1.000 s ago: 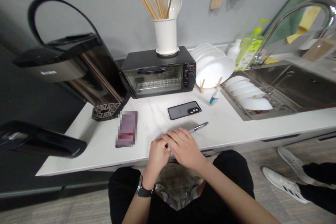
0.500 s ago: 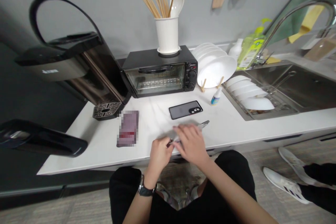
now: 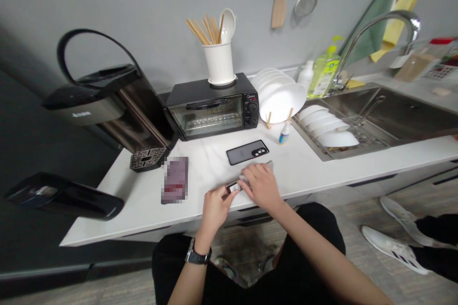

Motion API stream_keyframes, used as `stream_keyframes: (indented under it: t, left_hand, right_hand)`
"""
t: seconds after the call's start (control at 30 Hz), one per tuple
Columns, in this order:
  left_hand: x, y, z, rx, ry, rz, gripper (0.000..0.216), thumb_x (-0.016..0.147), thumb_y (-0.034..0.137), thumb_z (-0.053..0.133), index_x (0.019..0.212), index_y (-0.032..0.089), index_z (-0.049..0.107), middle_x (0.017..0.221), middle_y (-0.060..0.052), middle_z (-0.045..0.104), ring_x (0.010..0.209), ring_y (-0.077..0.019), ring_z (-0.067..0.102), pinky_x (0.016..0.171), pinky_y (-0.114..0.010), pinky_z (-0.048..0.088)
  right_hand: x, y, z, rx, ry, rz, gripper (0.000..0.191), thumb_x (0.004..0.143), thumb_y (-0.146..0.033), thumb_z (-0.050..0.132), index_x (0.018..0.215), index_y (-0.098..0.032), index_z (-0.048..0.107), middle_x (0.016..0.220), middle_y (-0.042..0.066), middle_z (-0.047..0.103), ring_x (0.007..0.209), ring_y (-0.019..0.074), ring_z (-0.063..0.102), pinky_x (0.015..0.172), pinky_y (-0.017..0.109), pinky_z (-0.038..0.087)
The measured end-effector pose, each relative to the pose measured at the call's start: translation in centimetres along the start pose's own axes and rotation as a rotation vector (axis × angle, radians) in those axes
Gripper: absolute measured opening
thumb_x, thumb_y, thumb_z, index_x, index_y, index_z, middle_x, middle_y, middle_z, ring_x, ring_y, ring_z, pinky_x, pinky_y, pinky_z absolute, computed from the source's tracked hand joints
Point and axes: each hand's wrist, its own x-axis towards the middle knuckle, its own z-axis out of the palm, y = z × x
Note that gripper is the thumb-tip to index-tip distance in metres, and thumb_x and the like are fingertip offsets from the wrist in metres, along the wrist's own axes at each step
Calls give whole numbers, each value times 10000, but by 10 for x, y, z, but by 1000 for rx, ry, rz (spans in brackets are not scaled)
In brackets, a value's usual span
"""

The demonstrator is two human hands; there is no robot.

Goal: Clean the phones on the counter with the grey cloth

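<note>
My left hand [image 3: 216, 207] is closed on the left end of a phone [image 3: 233, 187], a thin, shiny thing with a dark edge. It is tilted just above the counter's front edge, mostly covered by my fingers. My right hand [image 3: 263, 188] curls over its right part, pressing a grey cloth [image 3: 269, 167] that shows beyond my fingers. Behind my hands lies a black-rimmed translucent phone case [image 3: 246, 152] with camera holes. A small white spray bottle [image 3: 284, 133] with a blue label stands right of the case. A pixelated purplish item [image 3: 175, 178] lies to the left.
A black toaster oven [image 3: 214, 109] bears a white utensil pot [image 3: 219, 62]. White plates [image 3: 281, 102] stand in a rack beside the sink [image 3: 397, 109], which holds bowls [image 3: 325, 126]. A dark drink machine [image 3: 132, 109] is at left. Another person's shoes [image 3: 391, 248] are at right.
The view has shifted slightly. More of the phone shows between my hands, with a bright patch on it. My right hand has drawn the cloth in, so less sticks out at right.
</note>
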Motion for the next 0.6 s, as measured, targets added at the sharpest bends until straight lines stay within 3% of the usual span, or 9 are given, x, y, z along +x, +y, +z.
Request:
stream_keyframes:
  t: [0.07,0.13,0.23,0.33,0.5,0.6]
  left_hand:
    - [1,6,3,-68,42,-11,244,907,382,693,805,165,741,768,-48,777,702,-183,695,688,-256,522]
    - [5,17,7,-148,101,-7,302,929,436,666,864,150,739,831,-57,782,764,-184,706,728,-256,541]
    - [15,39,12,-348,202,-8,354,932,482,654,947,136,726,886,-71,778,782,-173,704,725,-242,552]
    - [26,61,16,-462,219,3,344,900,479,703,966,142,732,875,-65,777,751,-162,697,705,-226,545]
    - [35,76,18,-340,183,87,237,949,368,629,923,154,727,863,-52,773,821,-176,706,759,-233,541]
    - [38,72,15,-209,192,115,243,958,297,561,807,160,694,716,-30,715,677,-153,642,642,-224,491]
  right_hand:
    - [3,23,-12,42,93,170,371,1084,-384,431,864,-197,664,848,77,659,872,242,550,868,383,388]
    - [6,31,-15,81,173,242,442,1109,-370,345,809,-203,623,803,62,637,830,227,554,818,358,398]
    - [10,18,-2,193,314,349,528,1135,-385,213,846,-202,616,758,38,639,743,198,589,721,312,432]
    - [15,-6,12,321,430,405,602,1133,-382,93,1008,-184,648,832,55,703,777,189,668,715,293,488]
    - [32,-28,3,410,584,409,583,1114,-321,68,1290,-182,606,1145,136,705,1061,211,686,893,350,530]
    - [43,-26,-13,239,515,179,481,1103,-263,217,1218,-228,684,1187,113,706,1196,242,610,1054,432,449]
